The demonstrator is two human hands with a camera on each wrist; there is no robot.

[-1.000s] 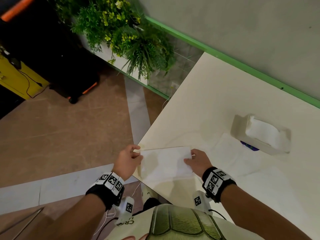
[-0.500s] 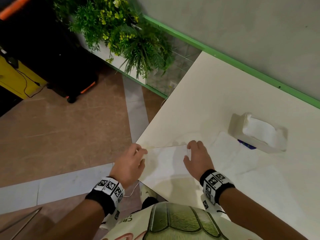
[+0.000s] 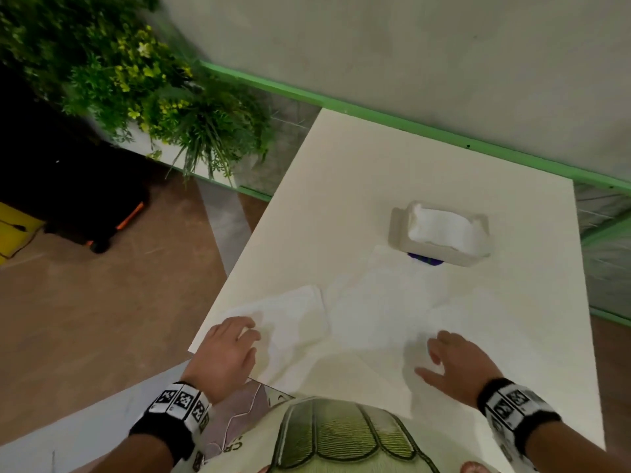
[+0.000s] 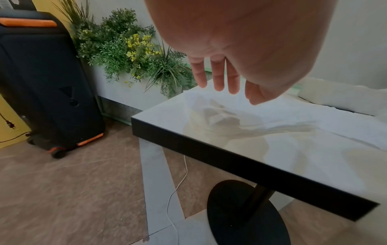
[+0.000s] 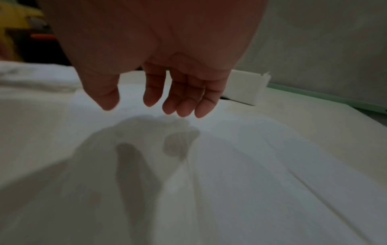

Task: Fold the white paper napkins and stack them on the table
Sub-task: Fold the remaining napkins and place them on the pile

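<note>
Head view: the left hand (image 3: 227,356) lay with loosely spread fingers at the near left corner of the white rectangular table (image 3: 392,172), by the near edge of a folded white paper napkin (image 3: 293,314); whether it touched the napkin could not be told. The right hand (image 3: 454,361) hovered palm-down with fingers apart over flat white paper napkins (image 3: 392,302) spread across the table's middle, holding nothing. A pale rectangular napkin box (image 3: 440,233) with white sheets showing at its top stood farther back, well apart from both hands. Left wrist view: the left hand's fingers (image 4: 217,77) were straight and separated above the glossy tabletop (image 4: 293,157), clamped on nothing; a green leafy plant (image 4: 130,49) and a black wheeled speaker with orange trim (image 4: 41,82) stood on the floor beyond. Right wrist view: the right hand's fingers (image 5: 184,99) hung relaxed and slightly parted above the unfolded sheets (image 5: 251,165), casting a shadow, without contact. The step in hand appeared to be the change from one finished fold to the next sheet; the next move likely calls for pinching a single layer's edge without dragging its neighbours.
</note>
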